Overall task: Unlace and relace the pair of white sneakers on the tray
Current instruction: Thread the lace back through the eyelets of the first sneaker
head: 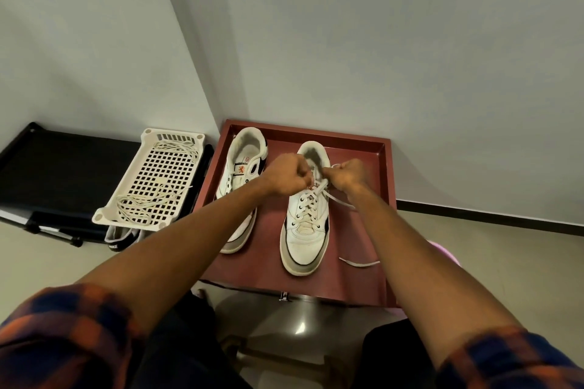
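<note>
On the red tray (388,174), in a grey-walled corner over a pale floor, we pinch the lace (341,201) with left hand (289,178) and right hand (346,176) atop the right-hand sneaker (305,234), which is laced nearly full, while the left-hand sneaker (245,167), half hidden, looks laceless and still needs relacing.

I see a dark red rectangular tray (271,249), smooth and matt; white scuffed leather-look sneakers (305,240) with flat cloth laces (308,205); a cream perforated plastic basket (148,133).

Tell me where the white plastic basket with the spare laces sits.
In the head view, the basket sits left of the red tray, atop a black rack.
</note>
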`<state>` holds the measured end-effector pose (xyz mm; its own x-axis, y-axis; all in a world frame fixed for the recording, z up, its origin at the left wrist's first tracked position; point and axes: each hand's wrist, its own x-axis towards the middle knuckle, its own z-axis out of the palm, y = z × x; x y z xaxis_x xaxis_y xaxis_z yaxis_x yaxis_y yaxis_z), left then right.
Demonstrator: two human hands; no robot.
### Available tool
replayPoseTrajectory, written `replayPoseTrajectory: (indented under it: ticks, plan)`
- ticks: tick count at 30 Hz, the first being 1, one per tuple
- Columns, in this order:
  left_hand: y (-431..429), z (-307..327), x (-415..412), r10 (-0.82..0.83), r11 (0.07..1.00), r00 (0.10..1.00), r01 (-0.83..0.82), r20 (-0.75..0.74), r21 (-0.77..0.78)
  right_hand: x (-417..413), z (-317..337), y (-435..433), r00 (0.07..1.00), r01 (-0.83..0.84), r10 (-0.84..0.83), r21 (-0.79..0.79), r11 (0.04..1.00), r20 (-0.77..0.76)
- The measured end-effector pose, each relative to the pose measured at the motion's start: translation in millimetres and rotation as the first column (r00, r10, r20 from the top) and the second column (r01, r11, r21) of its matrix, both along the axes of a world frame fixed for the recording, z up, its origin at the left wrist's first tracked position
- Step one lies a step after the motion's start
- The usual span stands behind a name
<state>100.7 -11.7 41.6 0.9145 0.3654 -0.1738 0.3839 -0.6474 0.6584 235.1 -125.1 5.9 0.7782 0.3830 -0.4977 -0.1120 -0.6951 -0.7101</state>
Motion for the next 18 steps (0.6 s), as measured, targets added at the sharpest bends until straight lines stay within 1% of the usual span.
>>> replayPoseTrajectory:
  ticks: [2, 3, 5, 7, 9, 10, 12, 13, 14, 15, 17, 18]
  plan:
    - [9.3, 6.1, -14.0, 0.086, 0.967, 0.995, -0.070, 0.056, -0.247, -1.0, 6.4, -3.3, 0.999, 0.037, -0.037, 0.014, 0.999, -0.026]
    - [14.3, 8.8, -23.2, 0.104, 0.942, 0.993, -0.080, 0.056, -0.326, -0.4, 6.3, -4.8, 0.999, 0.043, -0.043, 0.007, 0.999, -0.032]
    - [29.3, 9.5, -41.5, 0.079, 0.921, 0.997, -0.074, -0.003, -0.382, 0.5, 3.6, -3.7, 0.999, 0.038, -0.038, 0.002, 0.999, -0.026]
    - [41.7, 6.1, -55.9, 0.031, 0.924, 0.993, -0.071, -0.110, -0.375, 0.0, 0.2, -0.9, 0.999, 0.035, -0.035, 0.003, 0.999, -0.016]
    - [46.7, 1.8, -57.0, 0.042, 0.948, 0.982, -0.098, -0.186, -0.304, 0.2, 0.4, -0.6, 1.000, 0.031, -0.031, 0.001, 1.000, -0.004]
    - [44.0, 2.1, -54.1, 0.065, 0.963, 0.982, -0.108, -0.179, -0.245, -0.7, 0.9, -0.5, 0.999, 0.032, -0.032, 0.009, 0.999, -0.010]
    - [32.8, 5.8, -41.7, 0.137, 0.987, 0.988, -0.143, -0.073, -0.071, -1.3, 2.3, -1.3, 0.998, 0.046, -0.045, 0.024, 0.999, -0.035]
    - [24.5, 11.7, -33.6, 0.138, 0.990, 0.990, -0.138, -0.008, 0.006, -0.8, 0.9, -1.8, 0.998, 0.054, -0.052, 0.029, 0.998, -0.042]
    - [16.5, 15.4, -24.6, 0.093, 0.993, 0.995, -0.095, 0.024, 0.067, 0.1, -2.3, -2.0, 0.997, 0.055, -0.053, 0.034, 0.998, -0.054]
    - [8.1, 19.1, -15.9, 0.006, 0.992, 1.000, -0.009, 0.028, 0.125, 1.0, -5.3, -2.3, 0.996, 0.056, -0.053, 0.034, 0.998, -0.067]
    - [-6.1, 19.6, 2.8, -0.140, 0.954, 0.988, 0.151, -0.061, 0.260, 3.1, -11.3, -2.2, 0.994, 0.063, -0.060, 0.034, 0.997, -0.091]
    - [-11.1, 17.1, 10.4, -0.164, 0.932, 0.979, 0.195, -0.124, 0.306, 4.5, -14.6, -2.1, 0.994, 0.063, -0.059, 0.040, 0.997, -0.096]
